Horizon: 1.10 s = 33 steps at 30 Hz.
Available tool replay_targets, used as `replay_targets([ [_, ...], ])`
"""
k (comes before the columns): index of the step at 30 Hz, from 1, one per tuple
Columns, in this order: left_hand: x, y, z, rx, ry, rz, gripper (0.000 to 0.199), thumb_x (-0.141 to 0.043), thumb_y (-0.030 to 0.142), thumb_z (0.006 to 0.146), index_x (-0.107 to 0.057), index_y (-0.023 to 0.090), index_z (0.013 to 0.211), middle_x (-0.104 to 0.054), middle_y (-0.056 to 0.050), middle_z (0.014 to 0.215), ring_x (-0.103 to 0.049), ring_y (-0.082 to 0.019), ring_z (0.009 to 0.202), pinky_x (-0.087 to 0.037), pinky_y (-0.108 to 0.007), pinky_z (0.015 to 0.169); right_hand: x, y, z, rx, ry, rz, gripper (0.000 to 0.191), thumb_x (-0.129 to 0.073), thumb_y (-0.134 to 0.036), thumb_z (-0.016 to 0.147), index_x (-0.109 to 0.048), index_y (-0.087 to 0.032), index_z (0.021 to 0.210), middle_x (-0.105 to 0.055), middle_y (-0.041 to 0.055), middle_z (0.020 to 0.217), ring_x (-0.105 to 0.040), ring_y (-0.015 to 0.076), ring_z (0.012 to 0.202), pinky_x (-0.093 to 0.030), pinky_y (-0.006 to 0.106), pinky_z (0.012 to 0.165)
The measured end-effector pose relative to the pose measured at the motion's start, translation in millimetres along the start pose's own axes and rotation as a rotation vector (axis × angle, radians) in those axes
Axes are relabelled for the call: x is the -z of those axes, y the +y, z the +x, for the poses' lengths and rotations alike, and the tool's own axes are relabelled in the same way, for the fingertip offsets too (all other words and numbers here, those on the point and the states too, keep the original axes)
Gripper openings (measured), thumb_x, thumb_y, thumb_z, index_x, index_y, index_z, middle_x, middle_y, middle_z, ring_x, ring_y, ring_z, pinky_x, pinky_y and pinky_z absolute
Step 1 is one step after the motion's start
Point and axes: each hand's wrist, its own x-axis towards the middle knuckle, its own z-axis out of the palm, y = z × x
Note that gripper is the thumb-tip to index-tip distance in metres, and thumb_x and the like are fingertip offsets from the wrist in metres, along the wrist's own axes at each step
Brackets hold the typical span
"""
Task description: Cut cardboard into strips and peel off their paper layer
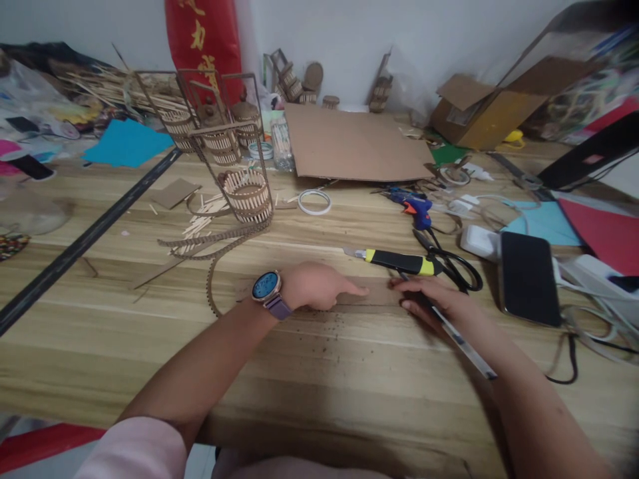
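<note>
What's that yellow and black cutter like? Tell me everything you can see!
The cutter lies on the wooden table, just beyond the right hand. Its black handle, probably plastic, has bright yellow near both ends. A thin, metal-looking blade sticks out, pointing left. Black-handled scissors are at its other end; whether they touch isn't clear. It isn't being held.

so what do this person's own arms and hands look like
The left hand and right hand are ungloved. The left wrist wears a round, blue-faced watch on a purple strap; a pale pink sleeve leaves that forearm bare.
</note>
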Motion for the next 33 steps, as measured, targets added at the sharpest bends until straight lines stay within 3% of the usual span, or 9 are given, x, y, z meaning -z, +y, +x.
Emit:
replay_targets([
  [2, -0.2, 0, 0, 0.001, 0.003, -0.004, 0.072, -0.049, 0.016, 0.096, -0.034, 0.051, 0.157, -0.077, -0.003, 0.115, -0.068, -0.021, 0.083, -0.041, -0.025, 0.065, 6, -7, -3, -0.061, 0.076, -0.016, 0.025, -0.07, -0.044, 0.089, -0.077, -0.032, 0.11, -0.079, 0.0059, 0.113, -0.073, 0.0281, 0.105, -0.056, 0.047, 0.098],
  [4, -0.2, 0, 0, 0.005, 0.013, -0.01, 0.072, -0.049, 0.016, 0.095, -0.036, 0.051, 0.156, -0.077, -0.003, 0.113, -0.067, -0.021, 0.083, -0.041, -0.025, 0.064, 10, -14, -7, -0.155, 0.244, 0.025, 0.027, -0.067, -0.047, 0.092, -0.075, -0.034, 0.114, -0.079, 0.0043, 0.11, -0.072, 0.028, 0.108, -0.054, 0.048, 0.101],
  [6, -0.1, 0, -1, 0.014, 0.02, -0.023, 0.072, -0.05, 0.015, 0.095, -0.038, 0.051, 0.156, -0.077, -0.003, 0.11, -0.067, -0.021, 0.081, -0.042, -0.025, 0.064, 11, -19, -9, -0.241, 0.42, 0.114, 0.029, -0.065, -0.052, 0.093, -0.074, -0.034, 0.114, -0.08, 0.0035, 0.099, -0.072, 0.0279, 0.105, -0.052, 0.049, 0.102],
  [8, -0.1, 0, -2, 0.016, 0.021, -0.037, 0.072, -0.051, 0.015, 0.094, -0.039, 0.05, 0.155, -0.078, -0.002, 0.107, -0.066, -0.021, 0.079, -0.043, -0.025, 0.065, 8, -21, -10, -0.269, 0.491, 0.179, 0.033, -0.063, -0.055, 0.093, -0.076, -0.031, 0.112, -0.078, 0.0033, 0.085, -0.072, 0.0271, 0.094, -0.053, 0.048, 0.098],
  [10, 0.0, 0, -2, 0.009, 0.025, -0.048, 0.071, -0.052, 0.015, 0.094, -0.04, 0.05, 0.155, -0.078, -0.002, 0.111, -0.067, -0.021, 0.081, -0.044, -0.025, 0.066, 2, -23, -9, -0.24, 0.456, 0.189, 0.035, -0.064, -0.058, 0.092, -0.078, -0.03, 0.105, -0.076, 0.0035, 0.08, -0.071, 0.026, 0.086, -0.055, 0.045, 0.09],
  [14, 1.3, 0, -2, 0.003, 0.019, -0.061, 0.07, -0.053, 0.016, 0.095, -0.04, 0.049, 0.156, -0.073, -0.002, 0.13, -0.069, -0.023, 0.097, -0.047, -0.027, 0.073, -16, -41, -6, -0.226, 0.254, 0.178, 0.026, -0.068, -0.051, 0.087, -0.079, -0.028, 0.091, -0.078, 0.0044, 0.091, -0.071, 0.0242, 0.084, -0.056, 0.036, 0.073],
  [17, 2.3, 0, -1, -0.003, 0.011, -0.057, 0.069, -0.051, 0.014, 0.095, -0.041, 0.046, 0.156, -0.069, -0.003, 0.137, -0.069, -0.023, 0.106, -0.048, -0.027, 0.077, -29, -64, -1, -0.227, 0.12, 0.217, 0.018, -0.068, -0.043, 0.084, -0.072, -0.026, 0.08, -0.073, 0.0016, 0.075, -0.067, 0.0198, 0.067, -0.053, 0.031, 0.059],
  [20, 1.2, -1, -1, -0.009, 0.036, -0.056, 0.068, -0.052, 0.016, 0.095, -0.042, 0.047, 0.155, -0.069, -0.002, 0.138, -0.069, -0.024, 0.107, -0.048, -0.027, 0.076, -39, -77, 4, -0.222, 0.048, 0.243, 0.016, -0.068, -0.04, 0.083, -0.066, -0.026, 0.076, -0.071, 0.0006, 0.072, -0.065, 0.019, 0.066, -0.053, 0.03, 0.059],
  [33, -2.6, -3, 3, -0.047, 0.081, -0.042, 0.071, -0.057, 0.017, 0.093, -0.042, 0.05, 0.154, -0.072, -0.001, 0.132, -0.071, -0.023, 0.099, -0.048, -0.027, 0.073, -55, -76, 8, -0.146, 0.027, 0.194, 0.013, -0.064, -0.037, 0.086, -0.065, -0.026, 0.08, -0.073, 0.0026, 0.079, -0.068, 0.0202, 0.073, -0.054, 0.031, 0.063],
])
